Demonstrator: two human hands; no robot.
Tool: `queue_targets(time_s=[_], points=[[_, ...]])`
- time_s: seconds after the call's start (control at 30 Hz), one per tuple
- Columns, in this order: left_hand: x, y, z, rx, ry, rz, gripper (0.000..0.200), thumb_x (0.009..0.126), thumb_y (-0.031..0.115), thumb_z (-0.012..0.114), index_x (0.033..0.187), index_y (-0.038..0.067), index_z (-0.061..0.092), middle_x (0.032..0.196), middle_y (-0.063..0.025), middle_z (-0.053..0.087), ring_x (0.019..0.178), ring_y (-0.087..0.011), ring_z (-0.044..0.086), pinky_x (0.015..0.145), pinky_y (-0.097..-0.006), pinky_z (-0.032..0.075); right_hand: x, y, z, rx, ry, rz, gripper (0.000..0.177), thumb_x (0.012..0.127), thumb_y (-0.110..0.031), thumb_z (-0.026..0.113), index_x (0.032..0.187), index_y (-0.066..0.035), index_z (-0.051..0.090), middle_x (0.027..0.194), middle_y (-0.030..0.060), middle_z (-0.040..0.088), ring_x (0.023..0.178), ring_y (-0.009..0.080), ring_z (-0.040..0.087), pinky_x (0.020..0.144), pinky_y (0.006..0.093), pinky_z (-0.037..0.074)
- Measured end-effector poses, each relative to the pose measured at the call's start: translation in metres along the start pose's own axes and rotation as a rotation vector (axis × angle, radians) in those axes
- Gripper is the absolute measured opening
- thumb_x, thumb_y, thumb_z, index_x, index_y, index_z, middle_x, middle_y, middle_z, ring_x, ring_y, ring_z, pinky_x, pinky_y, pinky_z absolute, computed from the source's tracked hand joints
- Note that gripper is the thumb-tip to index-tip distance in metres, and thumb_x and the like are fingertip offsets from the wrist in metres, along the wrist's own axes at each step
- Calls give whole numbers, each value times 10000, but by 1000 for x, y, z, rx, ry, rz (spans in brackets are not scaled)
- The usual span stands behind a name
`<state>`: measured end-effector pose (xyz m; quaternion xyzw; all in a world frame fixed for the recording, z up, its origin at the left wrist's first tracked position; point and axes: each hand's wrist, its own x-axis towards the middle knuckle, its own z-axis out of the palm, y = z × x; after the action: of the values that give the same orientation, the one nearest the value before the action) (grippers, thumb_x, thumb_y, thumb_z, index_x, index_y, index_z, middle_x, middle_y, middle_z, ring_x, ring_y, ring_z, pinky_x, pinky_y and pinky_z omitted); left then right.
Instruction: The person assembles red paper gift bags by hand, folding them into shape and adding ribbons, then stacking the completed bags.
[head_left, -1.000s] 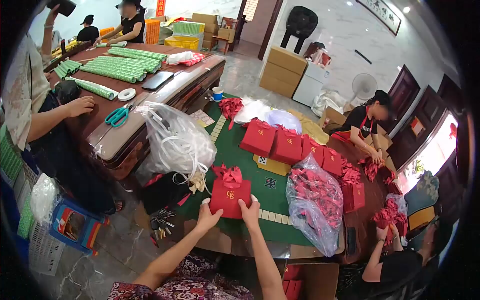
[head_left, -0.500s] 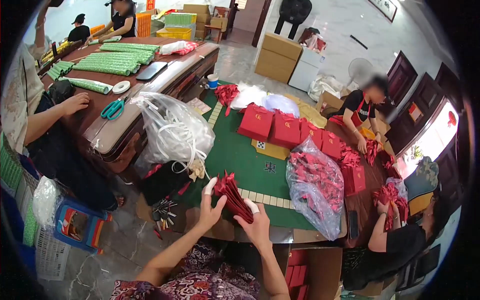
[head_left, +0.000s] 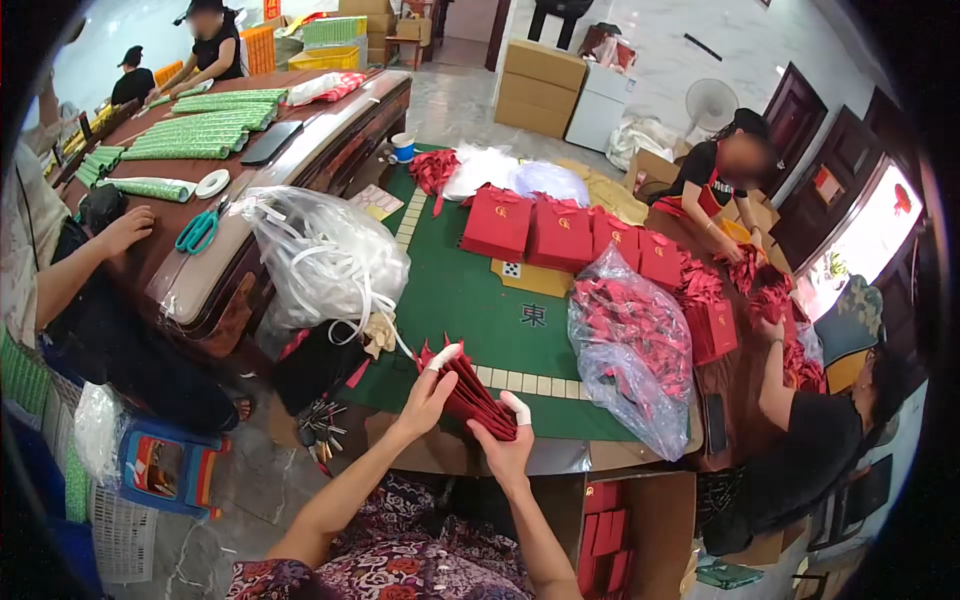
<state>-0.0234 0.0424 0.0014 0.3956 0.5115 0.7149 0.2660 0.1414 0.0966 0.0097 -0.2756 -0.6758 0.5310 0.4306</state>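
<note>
Seeing stack [head_left: 477,402] between left hand [head_left: 424,402] and right hand [head_left: 508,450]; tiles [head_left: 530,383] to the right on the mat [head_left: 450,310], then sack [head_left: 635,355], bags [head_left: 560,232] behind; over left, scissors [head_left: 212,222] on table [head_left: 158,240], rolls [head_left: 190,135] behind; down right, carton [head_left: 655,520].

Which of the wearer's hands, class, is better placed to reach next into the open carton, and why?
Probably the right hand: it is nearer the carton, which lies on its side. The left hand is farther off. Both hold the red bundle, so the left might support it alone.
</note>
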Motion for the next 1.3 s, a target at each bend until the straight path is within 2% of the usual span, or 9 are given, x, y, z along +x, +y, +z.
queue_targets(time_s=[0.17,0.4,0.5,0.57,0.63,0.73,0.87,1.07,1.3], points=[[9,1,-2,85,-6,-43,454,1045,229,430,1426,-18,432,1391,-147,531,1304,-215,478,1113,-317,316,-2,14,-9,-93,-44,-99,677,741,14,819,1320,19,467,1157,101,609,1039,185,625,882,306,526],[11,4,-6,148,-37,-116,458,1048,229,414,1433,-19,430,1378,-169,549,1281,-235,506,1110,-329,321,0,25,-4,89,-20,103,424,805,-33,775,1180,51,595,1104,96,676,987,161,645,896,302,506],[5,11,-7,92,93,-21,411,1031,200,447,1378,-13,501,1303,-180,593,1218,-273,548,1068,-346,369,8,14,-7,118,19,139,372,816,-59,774,1138,57,629,1059,87,695,953,159,653,880,305,504],[-4,15,-12,462,291,49,333,1010,144,495,1300,0,571,1205,-123,634,1137,-223,578,995,-340,419,11,8,-10,109,55,133,346,818,-60,770,1118,59,643,1047,87,706,944,158,658,874,307,507],[-10,26,-9,492,322,97,315,942,118,590,1238,12,608,1146,-148,640,1098,-271,581,977,-367,431,11,5,-12,109,124,197,339,821,-57,757,1125,51,653,1079,83,696,969,163,646,886,317,502],[-17,32,0,710,106,232,445,824,198,734,1210,17,605,1132,-159,606,1065,-336,548,933,-396,443,8,9,-10,179,91,213,338,816,-55,760,1124,42,657,1085,79,693,974,166,645,898,313,497],[-19,26,9,783,89,228,533,765,268,801,1188,26,584,1196,-139,545,1112,-324,512,912,-385,455,6,22,-15,237,23,211,363,801,-39,769,1134,40,647,1088,76,690,985,163,642,912,312,494],[-18,34,4,551,91,111,442,747,253,823,1056,33,596,1053,-113,597,921,-278,601,808,-351,499,2,14,-10,203,26,116,343,794,-2,763,1114,57,654,1097,85,700,1005,145,643,924,303,493],[-26,33,-11,568,60,124,404,741,169,832,1034,20,596,1058,-129,659,936,-256,647,844,-336,504,-9,22,-4,108,16,70,450,770,-25,796,1173,55,612,1131,102,677,1011,163,639,917,309,499]])
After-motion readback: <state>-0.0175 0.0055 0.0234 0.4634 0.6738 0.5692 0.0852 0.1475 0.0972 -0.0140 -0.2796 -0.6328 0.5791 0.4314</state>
